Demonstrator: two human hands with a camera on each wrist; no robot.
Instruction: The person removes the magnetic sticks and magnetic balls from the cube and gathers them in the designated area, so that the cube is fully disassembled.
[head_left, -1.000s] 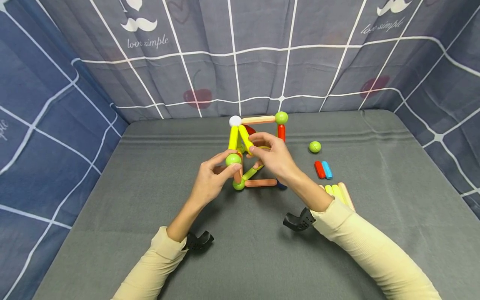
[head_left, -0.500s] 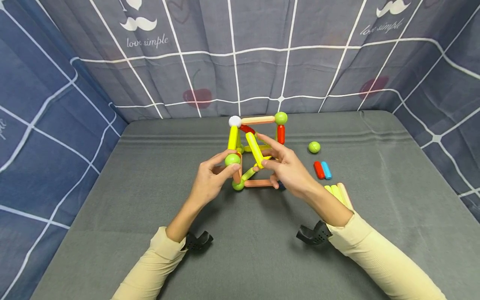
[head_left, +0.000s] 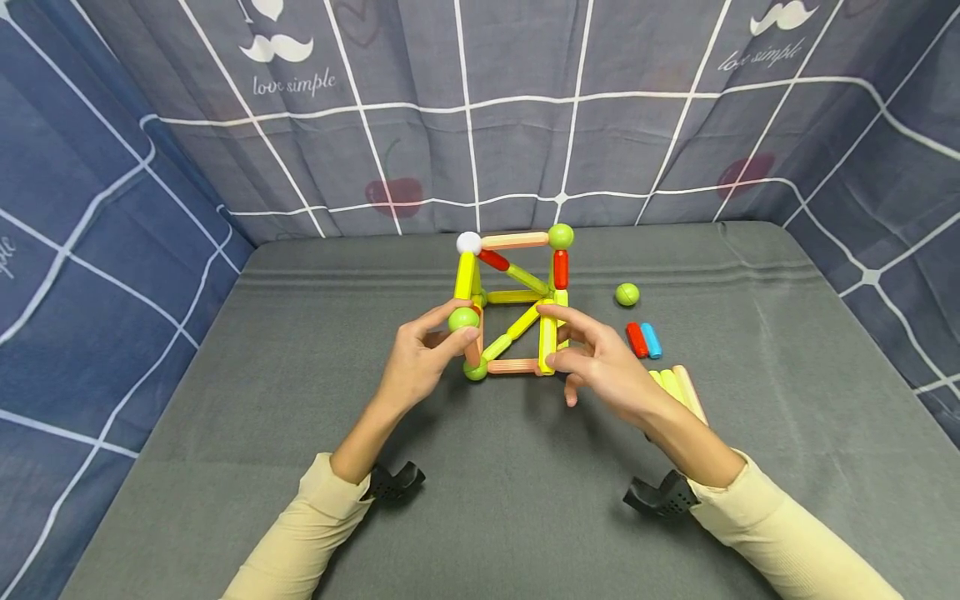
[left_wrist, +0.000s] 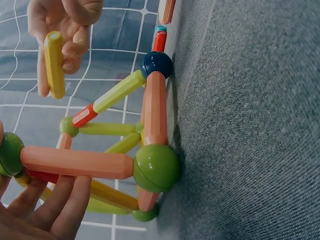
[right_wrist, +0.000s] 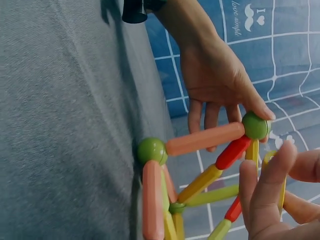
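My left hand [head_left: 420, 358] pinches a green ball [head_left: 463, 320] at the near left top corner of a frame of coloured sticks and balls. In my right hand [head_left: 611, 367] a yellow stick [head_left: 548, 337] is held between thumb and fingers, over the frame's near right side. That stick looks apart from the frame in the left wrist view. A white ball [head_left: 468, 243] and another green ball [head_left: 560, 236] form the far top corners. An orange stick [left_wrist: 156, 107] runs along the bottom to a dark blue ball [left_wrist: 157, 65], which the head view hides.
Right of the frame lie a loose green ball [head_left: 627, 294], a short red stick [head_left: 637, 340] and a short blue stick [head_left: 651, 341]. A row of several sticks [head_left: 678, 387] lies near my right forearm, partly covered. A checked curtain [head_left: 517, 150] rises behind the table.
The yellow stick in my right hand has come away from the white ball and moved right and nearer, turning more upright in view. My left hand stays on the green ball.
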